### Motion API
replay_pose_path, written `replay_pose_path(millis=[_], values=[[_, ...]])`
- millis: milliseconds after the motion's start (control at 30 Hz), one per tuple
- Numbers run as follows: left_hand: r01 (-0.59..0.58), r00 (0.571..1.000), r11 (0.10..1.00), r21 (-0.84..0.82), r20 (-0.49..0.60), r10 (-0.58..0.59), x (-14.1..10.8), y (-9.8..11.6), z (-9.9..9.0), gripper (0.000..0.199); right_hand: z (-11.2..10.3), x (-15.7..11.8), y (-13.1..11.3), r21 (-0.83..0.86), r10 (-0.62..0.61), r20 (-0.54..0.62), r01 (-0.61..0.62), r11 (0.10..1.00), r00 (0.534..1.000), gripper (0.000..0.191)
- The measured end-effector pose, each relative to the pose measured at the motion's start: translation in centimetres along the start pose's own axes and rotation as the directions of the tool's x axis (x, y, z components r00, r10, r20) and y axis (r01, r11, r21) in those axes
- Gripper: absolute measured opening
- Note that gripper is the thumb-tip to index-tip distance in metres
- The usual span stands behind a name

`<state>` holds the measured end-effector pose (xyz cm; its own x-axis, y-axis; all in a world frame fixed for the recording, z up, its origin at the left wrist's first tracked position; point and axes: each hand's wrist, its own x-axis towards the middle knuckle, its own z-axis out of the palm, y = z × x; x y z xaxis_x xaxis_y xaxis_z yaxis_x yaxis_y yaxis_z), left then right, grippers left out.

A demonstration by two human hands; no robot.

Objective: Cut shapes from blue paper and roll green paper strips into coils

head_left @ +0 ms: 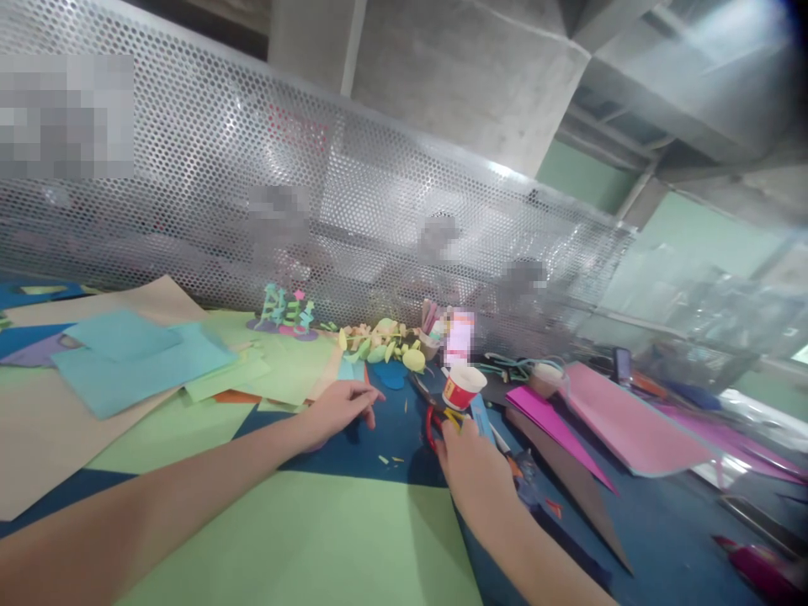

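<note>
While L hand (344, 410) is hanging half-open over the table (413, 433), R hand (476, 463) is sitting at the scissors (430, 427) (can't tell if gripping, tbh). These are lying nr the cup (464, 389).

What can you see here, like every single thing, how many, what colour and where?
Main things, since some are blurred:
Perforated screen: one, silver, behind the table
Table: one, blue, underneath
Green sheets: several, front and left
Light blue sheets: at least two, left pile
Pink sheet: one, right
Small cut-outs: many, mostly yellow, near the screen
Paper cup: one, red and white, beyond the right hand
Scissors: count unclear, red handles, by the right hand
Left hand: one, bare, centre
Right hand: one, bare, right of centre
</note>
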<state>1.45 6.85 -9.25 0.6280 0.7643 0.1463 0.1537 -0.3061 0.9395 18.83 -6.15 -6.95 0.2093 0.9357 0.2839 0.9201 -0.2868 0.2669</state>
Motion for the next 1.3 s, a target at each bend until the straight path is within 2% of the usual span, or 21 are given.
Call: replay_pose_path(millis=[200, 333, 400, 500, 600, 700, 767, 900, 967, 1167, 1300], values=[[-0.016, 0.999, 0.999, 0.052, 0.047, 0.014, -0.2, 0.0, 0.0, 0.041, -1.0, 0.0, 0.7, 0.049, -0.032, 0.100, 0.027, 0.998, 0.994, 0.017], [-0.013, 0.998, 0.997, 0.081, 0.060, 0.008, 0.0, -0.5, 0.0, 0.042, -1.6, 0.4, 2.8, 0.014, 0.029, 0.098, -0.031, 0.999, 0.995, 0.023], [-0.015, 0.998, 0.996, 0.091, 0.066, 0.009, 0.0, -0.6, -0.1, 0.042, -1.2, 0.9, 4.5, 0.000, 0.065, 0.102, -0.066, 0.998, 0.993, 0.026], [-0.020, 0.998, 0.995, 0.101, 0.069, 0.013, 0.0, -0.7, -0.2, 0.041, 0.0, 2.1, 7.0, 0.044, 0.046, 0.100, -0.051, 0.998, 0.994, 0.024], [-0.021, 0.997, 0.994, 0.108, 0.072, 0.013, -0.1, -0.6, -0.3, 0.040, 1.0, 3.4, 8.5, 0.122, 0.071, 0.037, -0.075, 0.990, 0.997, 0.023], [-0.020, 0.997, 0.994, 0.107, 0.076, 0.012, -0.1, -0.5, -0.3, 0.040, 1.6, 4.9, 9.2, 0.240, 0.113, -0.026, -0.104, 0.965, 0.993, 0.042], [-0.020, 0.997, 0.995, 0.102, 0.075, 0.012, -0.2, -0.4, -0.3, 0.039, 1.8, 6.0, 9.3, 0.317, 0.097, -0.024, -0.084, 0.945, 0.995, 0.044], [-0.017, 0.998, 0.996, 0.088, 0.068, 0.011, -0.3, -0.3, -0.2, 0.040, 2.3, 8.4, 8.6, 0.413, 0.053, -0.013, -0.043, 0.910, 0.999, 0.018], [-0.016, 0.998, 0.997, 0.080, 0.068, 0.010, -0.2, -0.4, -0.2, 0.040, 2.4, 9.6, 7.8, 0.444, 0.050, -0.026, -0.033, 0.896, 0.998, 0.014], [-0.023, 0.997, 0.997, 0.068, 0.070, 0.018, -0.1, -0.7, -0.1, 0.040, 2.7, 12.5, 5.0, 0.480, 0.043, -0.070, -0.004, 0.877, 0.997, 0.016], [-0.030, 0.998, 0.997, 0.070, 0.063, 0.026, -0.2, -0.6, 0.0, 0.043, 3.1, 13.4, 4.4, 0.476, 0.075, -0.061, -0.037, 0.878, 0.995, 0.021]])
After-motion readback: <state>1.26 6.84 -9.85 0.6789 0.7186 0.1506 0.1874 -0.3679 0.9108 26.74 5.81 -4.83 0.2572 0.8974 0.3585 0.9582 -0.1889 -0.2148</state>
